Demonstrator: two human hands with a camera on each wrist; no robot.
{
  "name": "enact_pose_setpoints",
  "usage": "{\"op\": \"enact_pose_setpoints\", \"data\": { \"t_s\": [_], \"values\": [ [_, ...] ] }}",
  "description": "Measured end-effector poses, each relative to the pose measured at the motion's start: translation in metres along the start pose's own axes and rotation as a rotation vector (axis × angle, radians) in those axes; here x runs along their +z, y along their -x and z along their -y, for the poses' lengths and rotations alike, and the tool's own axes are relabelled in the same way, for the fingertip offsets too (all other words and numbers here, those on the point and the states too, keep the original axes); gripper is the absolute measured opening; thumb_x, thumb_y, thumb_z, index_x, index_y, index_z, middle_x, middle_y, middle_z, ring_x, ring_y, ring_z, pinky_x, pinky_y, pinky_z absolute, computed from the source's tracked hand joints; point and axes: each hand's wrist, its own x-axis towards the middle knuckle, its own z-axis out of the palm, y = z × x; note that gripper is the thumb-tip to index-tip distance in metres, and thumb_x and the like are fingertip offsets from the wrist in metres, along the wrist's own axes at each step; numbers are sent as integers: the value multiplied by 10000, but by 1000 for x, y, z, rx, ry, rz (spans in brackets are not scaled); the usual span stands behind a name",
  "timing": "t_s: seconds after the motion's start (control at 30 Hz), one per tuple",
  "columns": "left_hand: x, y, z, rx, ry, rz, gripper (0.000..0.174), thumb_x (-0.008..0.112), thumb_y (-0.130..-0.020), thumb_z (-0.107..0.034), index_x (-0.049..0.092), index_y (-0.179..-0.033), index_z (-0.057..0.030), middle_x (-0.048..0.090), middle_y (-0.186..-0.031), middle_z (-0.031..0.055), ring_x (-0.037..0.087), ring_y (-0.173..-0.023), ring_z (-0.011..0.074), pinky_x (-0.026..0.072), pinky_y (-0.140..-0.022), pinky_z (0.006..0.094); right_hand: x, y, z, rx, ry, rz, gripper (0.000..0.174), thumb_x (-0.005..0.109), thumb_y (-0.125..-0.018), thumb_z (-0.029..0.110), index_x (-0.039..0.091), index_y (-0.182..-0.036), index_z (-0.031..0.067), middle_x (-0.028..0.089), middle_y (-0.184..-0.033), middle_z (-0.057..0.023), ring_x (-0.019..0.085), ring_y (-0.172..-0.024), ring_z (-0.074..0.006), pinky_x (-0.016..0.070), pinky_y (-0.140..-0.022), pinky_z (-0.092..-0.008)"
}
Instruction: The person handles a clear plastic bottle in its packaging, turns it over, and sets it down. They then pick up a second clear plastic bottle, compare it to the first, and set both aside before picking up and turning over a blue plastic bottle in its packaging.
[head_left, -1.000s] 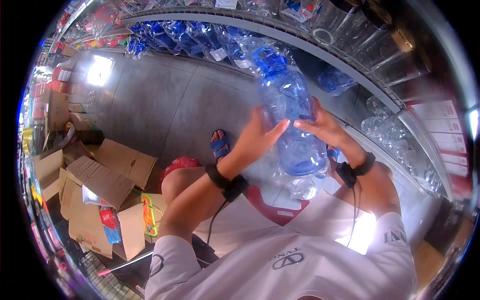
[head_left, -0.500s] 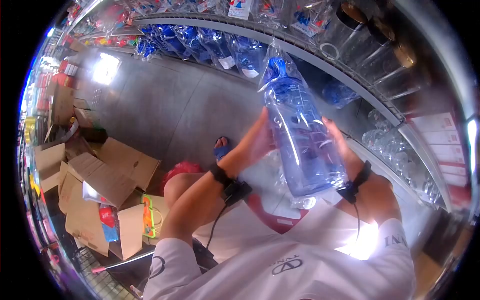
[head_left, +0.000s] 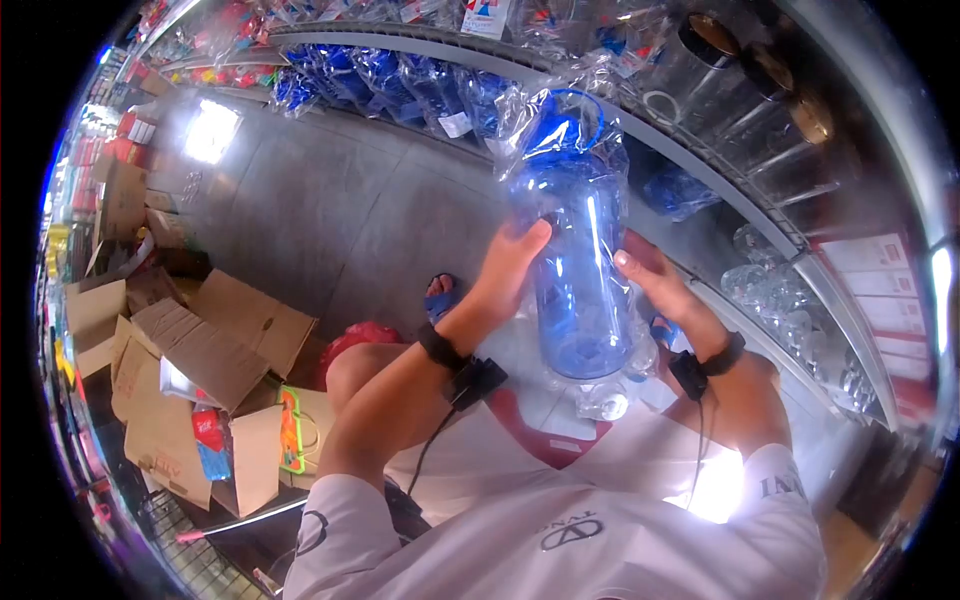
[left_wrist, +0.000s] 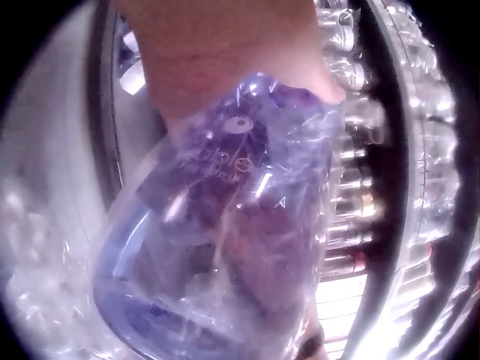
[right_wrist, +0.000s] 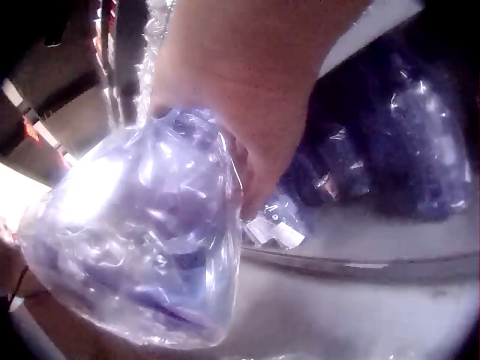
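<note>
A large clear-blue water bottle (head_left: 582, 300) with a blue cap and carry loop, wrapped in loose clear plastic, is held up between both hands. My left hand (head_left: 506, 268) grips its left side, the thumb lying on the face toward me. On the opposite side my right hand (head_left: 664, 285) grips it, thumb at the edge; the other fingers are hidden behind. In the left wrist view, pale print shows through the wrap on the bottle (left_wrist: 210, 255). Crinkled film covers the bottle (right_wrist: 142, 247) in the right wrist view.
Wrapped blue bottles (head_left: 375, 85) line a low shelf ahead. Above right, a wire-edged shelf (head_left: 690, 150) carries jars with dark and gold lids. More clear wrapped items (head_left: 775, 285) stand at right. Opened cardboard boxes (head_left: 205, 345) crowd the left floor, near a red bag (head_left: 360, 338).
The bottle was tilted and brought nearer half a second ago, then moved away again and stands straighter now. Both hands have shifted their grip on its sides, and the wrap has loosened round the cap.
</note>
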Motion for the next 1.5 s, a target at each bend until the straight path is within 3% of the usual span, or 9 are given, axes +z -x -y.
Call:
{"op": "enact_pose_setpoints", "data": {
  "t_s": [0.17, 0.53, 0.7, 0.87, 1.07, 1.27, 1.3, 1.4, 1.5],
  "values": [
    [11, -2, -5, 249, -118, 44, 571, 732, -900, -264, 463, -1353, -44, 571, -1248, 63, 561, -1128, 165, 459, -975, 325, -1, 3, 11, -65, 85, -84, 738, 632, -937, 472, 404, -1457, 0, 553, -1345, -96, 493, -1225, -174, 377, -1061, -340],
    [8, -1, -14, 260, -201, 51, 643, 790, -833, -137, 437, -1361, -41, 550, -1266, 61, 534, -1175, 171, 441, -999, 314, -2, 5, 17, -147, -36, -77, 681, 651, -957, 323, 363, -1490, 9, 514, -1395, -86, 496, -1238, -193, 387, -1069, -366],
    [6, -1, -5, 292, -415, 27, 837, 879, -695, -47, 407, -1385, -27, 522, -1305, 85, 507, -1212, 185, 443, -1008, 333, -15, -3, -7, -553, -456, -224, 719, 657, -953, 225, 272, -1533, 45, 511, -1398, -104, 516, -1249, -238, 412, -1056, -414],
    [16, 1, -9, 487, -834, 100, 1002, 919, -611, -28, 345, -1431, -7, 488, -1363, 99, 470, -1276, 199, 421, -1048, 353, -27, 14, -3, -536, -359, -447, 595, 701, -929, 256, 448, -1411, 17, 582, -1280, -65, 557, -1124, -155, 449, -963, -325],
    [25, -15, -13, 522, -784, 215, 1070, 914, -657, -119, 268, -1500, 4, 372, -1488, 135, 378, -1363, 229, 349, -1110, 365, -29, 11, 16, -572, -213, -529, 317, 626, -966, 141, 601, -1230, -33, 656, -1158, -79, 593, -1043, -141, 464, -927, -296],
    [53, -20, -32, 395, -473, 130, 621, 811, -779, -77, 537, -1329, 11, 580, -1307, 100, 543, -1200, 170, 443, -1007, 306, -26, -2, 20, -718, 169, -347, 290, 576, -932, 32, 619, -1213, -23, 654, -1240, -144, 610, -1142, -227, 442, -1016, -343],
    [57, -20, -34, 410, -504, 78, 331, 758, -828, -57, 658, -1135, 15, 683, -1103, 61, 629, -1008, 121, 494, -885, 252, -24, -1, 20, -738, 244, -362, 310, 568, -923, 19, 624, -1228, 1, 648, -1248, -151, 601, -1172, -250, 436, -1032, -350],
    [60, -19, -40, 297, -588, -98, 208, 731, -858, -58, 678, -1044, 19, 702, -998, 45, 639, -885, 91, 504, -779, 222, -23, -4, 20, -675, 143, -381, 352, 547, -922, -10, 579, -1270, -49, 593, -1329, -187, 559, -1249, -266, 404, -1076, -368],
    [56, -30, -28, 458, -349, -108, 151, 719, -871, -63, 689, -997, 16, 702, -919, 24, 627, -813, 69, 489, -719, 213, -15, -6, 25, -641, 99, -423, 428, 636, -892, -20, 574, -1312, 33, 586, -1315, -129, 552, -1216, -225, 414, -1049, -330]
  ]
}}
